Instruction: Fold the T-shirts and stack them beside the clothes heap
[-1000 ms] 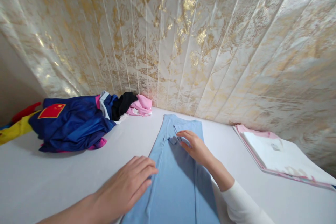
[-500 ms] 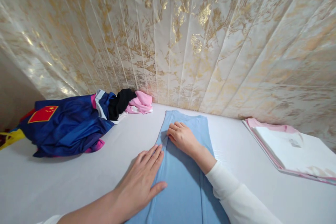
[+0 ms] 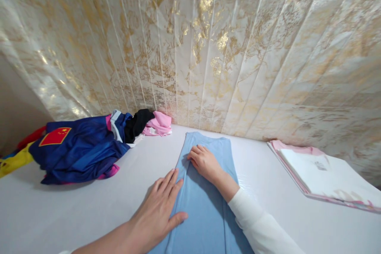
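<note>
A light-blue garment (image 3: 202,206) lies in a long narrow folded shape on the white surface, running away from me. My left hand (image 3: 162,202) rests flat along its left edge, fingers stretched out and thumb spread onto the cloth. Farther up, my right hand (image 3: 204,162) has its fingers curled down and pinched on the fabric near the left side, where a small crease shows. The fingertips of the right hand are partly hidden beneath the knuckles. The garment's near end runs out of view at the bottom.
At left lies a loose pile of clothes: a navy garment (image 3: 86,147) with a red flag patch, a yellow piece (image 3: 18,158), a black piece (image 3: 138,124) and a pink piece (image 3: 160,123). A folded white-and-pink stack (image 3: 333,174) sits at right. A gold-patterned curtain (image 3: 202,47) hangs behind.
The view has tilted and shifted slightly, so the scene sits a little lower. Both hands keep nearly the same places on the light-blue garment.
</note>
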The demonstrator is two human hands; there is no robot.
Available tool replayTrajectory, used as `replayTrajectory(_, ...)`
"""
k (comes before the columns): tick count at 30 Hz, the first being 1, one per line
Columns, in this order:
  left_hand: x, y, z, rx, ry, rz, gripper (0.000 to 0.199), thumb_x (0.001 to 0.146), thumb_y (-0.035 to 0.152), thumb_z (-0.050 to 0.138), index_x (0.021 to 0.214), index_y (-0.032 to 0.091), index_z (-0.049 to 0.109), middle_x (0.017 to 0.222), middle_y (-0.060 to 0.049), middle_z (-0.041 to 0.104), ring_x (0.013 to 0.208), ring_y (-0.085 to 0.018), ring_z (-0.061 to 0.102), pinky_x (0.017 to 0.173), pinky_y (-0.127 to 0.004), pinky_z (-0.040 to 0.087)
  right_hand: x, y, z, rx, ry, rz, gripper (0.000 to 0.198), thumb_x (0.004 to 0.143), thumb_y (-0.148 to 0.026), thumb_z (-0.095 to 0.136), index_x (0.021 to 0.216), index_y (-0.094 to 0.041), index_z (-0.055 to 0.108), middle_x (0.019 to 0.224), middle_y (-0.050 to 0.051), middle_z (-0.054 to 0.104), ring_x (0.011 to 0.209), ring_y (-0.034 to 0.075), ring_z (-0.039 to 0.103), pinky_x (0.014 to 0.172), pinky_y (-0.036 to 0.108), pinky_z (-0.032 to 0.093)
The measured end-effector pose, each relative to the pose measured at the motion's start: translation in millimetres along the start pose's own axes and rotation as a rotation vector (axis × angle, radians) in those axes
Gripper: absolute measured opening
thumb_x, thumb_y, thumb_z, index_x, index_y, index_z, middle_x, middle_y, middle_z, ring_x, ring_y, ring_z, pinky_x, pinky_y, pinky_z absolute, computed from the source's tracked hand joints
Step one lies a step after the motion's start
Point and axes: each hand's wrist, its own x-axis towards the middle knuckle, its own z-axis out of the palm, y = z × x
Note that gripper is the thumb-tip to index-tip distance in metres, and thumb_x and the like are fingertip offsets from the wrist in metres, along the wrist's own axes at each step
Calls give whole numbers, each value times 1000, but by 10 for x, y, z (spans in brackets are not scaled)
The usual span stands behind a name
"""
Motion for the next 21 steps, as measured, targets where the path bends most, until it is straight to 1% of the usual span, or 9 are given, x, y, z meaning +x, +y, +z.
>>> replayTrajectory(3,-8,-66,30,6,41,29,62,98,53,37,147,15,33,153,-15,29,140,-28,27,106,-42,32,-39,-59,-55,30,-1,10,19,90,-10,52,98,-20,66,101,4,65,95,18,57,84,29,43)
replayTrajectory(7,-45,-152,58,61,149,40,49,100,34,37,145,14,37,153,-13,31,140,-25,28,106,-39,32,-136,-269,-93,219,30,4,31,91,-11,49,118,-20,59,121,7,62,109,17,59,94,31,43)
replayTrajectory(9,-79,-155,68,109,184,28,48,98,32,39,142,11,41,151,-15,34,139,-27,30,105,-40,32,-156,-384,-57,306,35,0,38,90,-18,54,127,-17,53,132,11,57,121,21,53,101,35,41)
replayTrajectory(10,-96,-147,70,131,188,21,49,98,33,40,141,10,42,149,-16,36,138,-28,31,104,-41,33,-152,-423,-26,315,24,2,44,88,-22,57,131,-14,50,137,13,53,127,23,48,104,38,39)
replayTrajectory(12,-120,-121,65,157,176,5,51,97,36,41,140,10,43,148,-16,38,138,-28,32,104,-41,32,-120,-445,47,286,-5,32,56,85,-25,62,136,-10,45,143,17,46,136,28,38,109,44,34)
replayTrajectory(14,-128,-96,48,159,149,-10,52,96,36,42,140,9,42,149,-16,37,138,-28,30,104,-41,31,-79,-393,105,235,-7,97,56,85,-19,60,137,-8,43,147,19,40,140,30,30,111,47,30)
replayTrajectory(16,-119,-81,22,143,123,-19,52,96,35,42,141,8,41,150,-16,35,140,-28,28,105,-41,30,-67,-314,120,202,20,160,54,84,-10,54,137,-7,43,149,20,37,142,29,26,113,48,29)
replayTrajectory(19,-97,-71,-22,98,96,-34,51,97,33,40,142,9,39,152,-15,31,141,-27,24,106,-42,30,-156,-298,40,253,46,161,56,82,-5,49,138,-8,40,148,20,38,141,27,28,112,47,31)
replayTrajectory(21,-89,-70,-46,69,87,-41,49,98,31,39,141,9,39,152,-15,31,141,-26,23,107,-42,30,-282,-420,-65,344,39,105,57,84,-9,49,140,-11,37,147,19,40,139,25,32,110,45,34)
